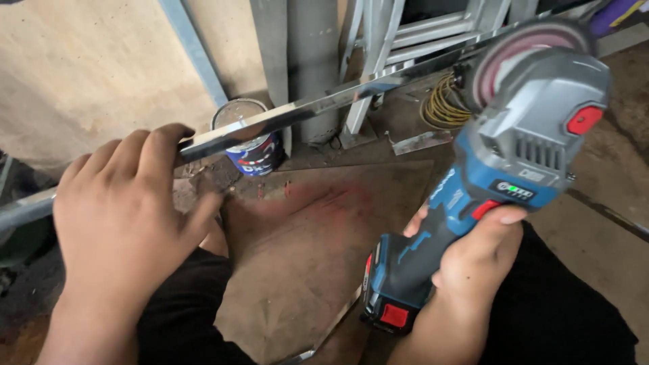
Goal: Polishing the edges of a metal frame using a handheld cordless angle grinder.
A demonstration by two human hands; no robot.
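Grinder disc [524, 57] at steel bar [324, 105] edge

A dusty brown workshop floor [608, 257] fills the scene. At its centre lies a flat, rust-brown metal plate [304, 257], smudged pink near its upper middle. At eleven o'clock from the plate a blue and white paint can [251, 138] stands upright on the floor. At one o'clock sits a coil of yellow wire [443, 108], with a small shiny metal offcut [422, 142] just below it.
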